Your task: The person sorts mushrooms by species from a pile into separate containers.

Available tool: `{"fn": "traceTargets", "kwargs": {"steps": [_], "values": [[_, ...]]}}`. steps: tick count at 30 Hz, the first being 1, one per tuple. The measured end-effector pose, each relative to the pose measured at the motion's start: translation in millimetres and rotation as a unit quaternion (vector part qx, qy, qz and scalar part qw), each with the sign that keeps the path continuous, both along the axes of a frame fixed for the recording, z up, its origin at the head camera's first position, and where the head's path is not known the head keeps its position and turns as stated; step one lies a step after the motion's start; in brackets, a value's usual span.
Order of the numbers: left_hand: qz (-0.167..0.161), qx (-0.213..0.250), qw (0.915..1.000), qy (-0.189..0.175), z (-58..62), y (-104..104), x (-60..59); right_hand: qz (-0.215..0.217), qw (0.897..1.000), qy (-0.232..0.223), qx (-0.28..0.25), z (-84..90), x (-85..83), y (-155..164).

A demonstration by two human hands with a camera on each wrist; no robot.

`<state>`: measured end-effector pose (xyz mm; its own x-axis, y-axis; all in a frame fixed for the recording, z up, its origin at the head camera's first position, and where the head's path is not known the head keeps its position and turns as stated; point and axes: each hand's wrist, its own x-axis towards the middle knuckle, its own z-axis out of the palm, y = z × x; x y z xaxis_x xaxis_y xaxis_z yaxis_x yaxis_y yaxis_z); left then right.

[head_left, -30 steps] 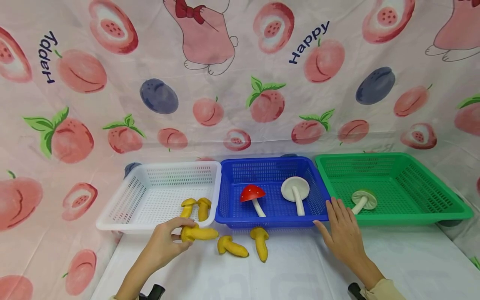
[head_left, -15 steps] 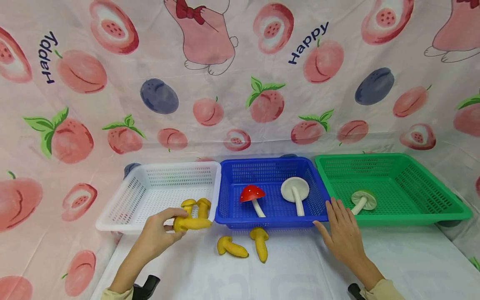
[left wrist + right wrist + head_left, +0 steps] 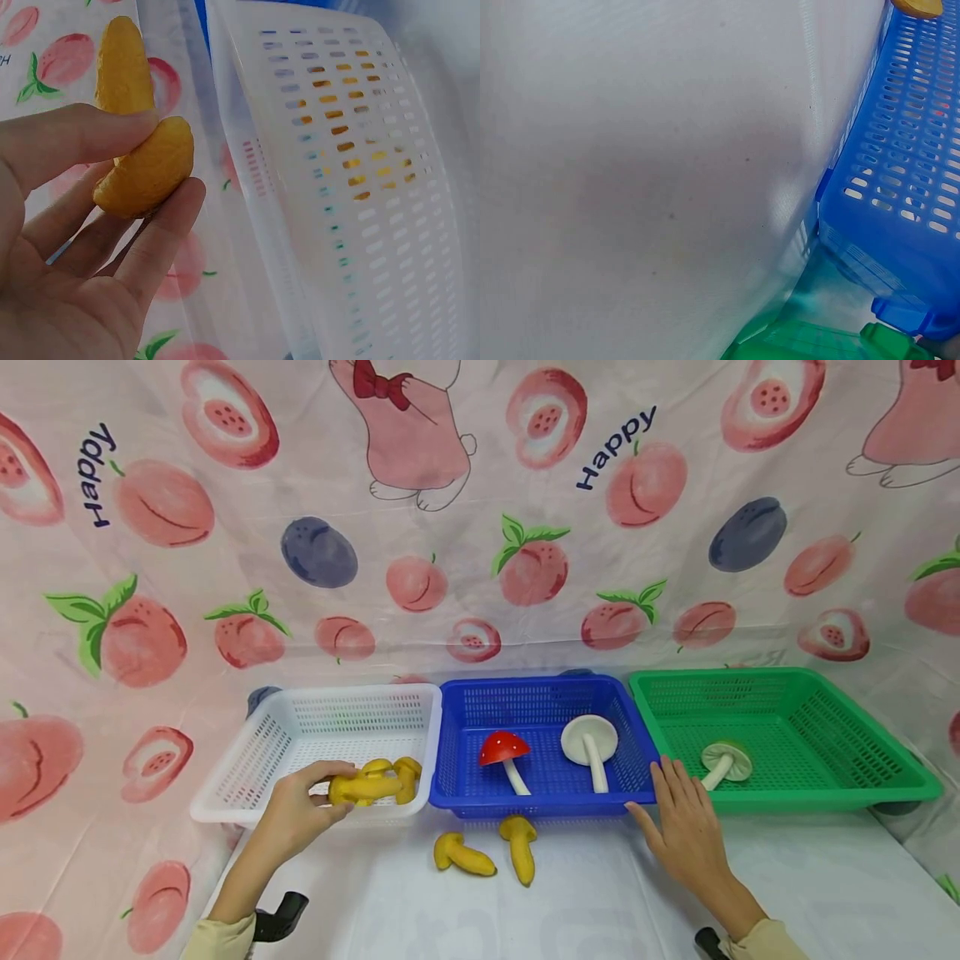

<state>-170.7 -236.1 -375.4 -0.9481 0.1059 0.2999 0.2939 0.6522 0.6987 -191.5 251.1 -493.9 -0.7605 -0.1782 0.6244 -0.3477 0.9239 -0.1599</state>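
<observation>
Now the left hand (image 3: 296, 806) reaches fwd w/ wrist low, thumb and fingers pinching a yellow mushroom (image 3: 365, 788) by its cap end, stem pointing right, held over the front rim of the white basket (image 3: 247, 760); wrist view shows the cap squeezed btwn thumb and forefinger. Right hand (image 3: 686, 831) lies flat, fingers straight and spread, on the white table (image 3: 825, 893), fingertips touching the front edge where the blue basket (image 3: 540, 693) meets the green basket (image 3: 825, 727). 3 baskets sit side by side, rims touching, along the table's back edge; open table in front and to the right. Count: 5 yellow mushrooms total: 1 held, 2 in the white basket (image 3: 401, 772), 2 on the table (image 3: 491, 853) just in front of the blue basket. Blue basket: 1 red mushroom (image 3: 505, 752), 1 white mushroom (image 3: 590, 743). Green basket: 1 pale green mushroom (image 3: 724, 762).
</observation>
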Motion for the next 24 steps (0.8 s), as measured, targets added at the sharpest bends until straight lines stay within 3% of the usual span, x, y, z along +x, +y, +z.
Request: {"fn": "traceTargets", "kwargs": {"steps": [14, 24], "values": [[0.053, -0.039, 0.9974, -0.027, -6.1, -21.2, -12.2, 0.001, 1.000, 0.005, 0.003, 0.0, 0.5, 0.3], [0.059, -0.056, 0.9961, -0.036, -13.6, -36.9, -28.8, -0.003, 1.000, -0.001, 0.003, 1.3, 0.9, -0.6]]}}
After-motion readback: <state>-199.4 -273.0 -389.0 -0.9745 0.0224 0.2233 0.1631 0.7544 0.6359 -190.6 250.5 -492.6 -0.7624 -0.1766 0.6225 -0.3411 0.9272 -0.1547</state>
